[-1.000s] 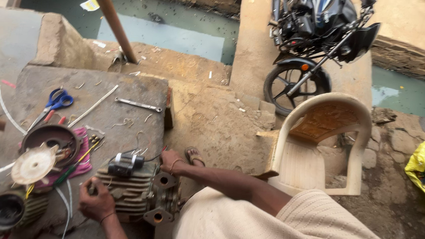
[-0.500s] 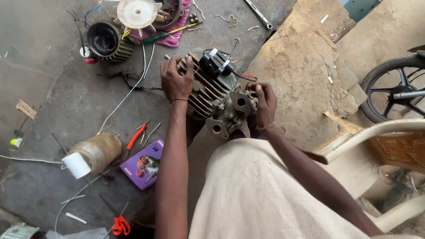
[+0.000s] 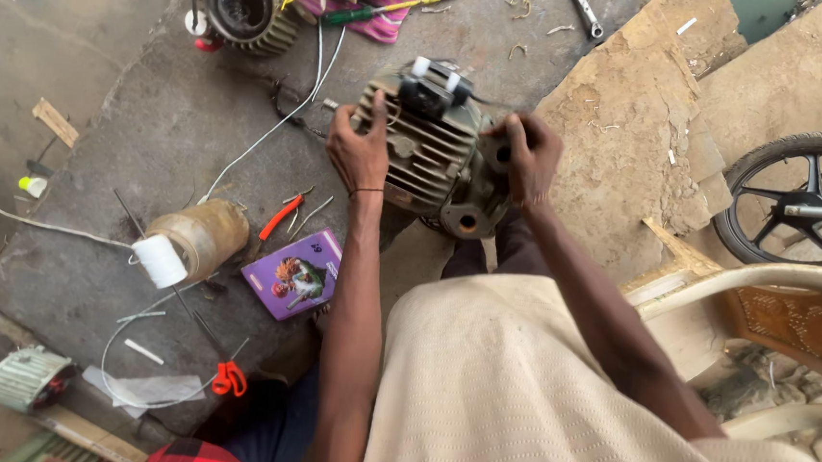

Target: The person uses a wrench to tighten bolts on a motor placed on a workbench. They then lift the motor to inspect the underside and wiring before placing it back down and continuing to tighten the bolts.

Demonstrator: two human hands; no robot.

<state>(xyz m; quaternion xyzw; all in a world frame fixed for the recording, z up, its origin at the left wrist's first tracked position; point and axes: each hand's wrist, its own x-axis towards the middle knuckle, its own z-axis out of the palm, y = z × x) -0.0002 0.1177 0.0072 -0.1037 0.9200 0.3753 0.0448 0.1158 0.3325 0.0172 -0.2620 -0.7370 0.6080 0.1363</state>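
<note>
A grey finned electric motor body (image 3: pixel 428 147) lies on its side at the edge of a concrete slab (image 3: pixel 147 145). My left hand (image 3: pixel 360 150) presses flat on the motor's finned left side. My right hand (image 3: pixel 530 155) grips the motor's right end, next to a round hole in its mount. A black terminal block with white pieces sits on top of the motor.
A dirty plastic jar with a white lid (image 3: pixel 188 242), red-handled pliers (image 3: pixel 280 217), a purple box (image 3: pixel 293 274), another motor housing (image 3: pixel 244 2), a screwdriver (image 3: pixel 373 11) and a wrench (image 3: pixel 581 8) lie around. A motorcycle wheel (image 3: pixel 804 201) and a plastic chair (image 3: pixel 772 314) stand on the right.
The view has swung from the far workbench side to looking down over the motor. Both hands have taken hold of the motor and keep it gripped, slightly closer now.
</note>
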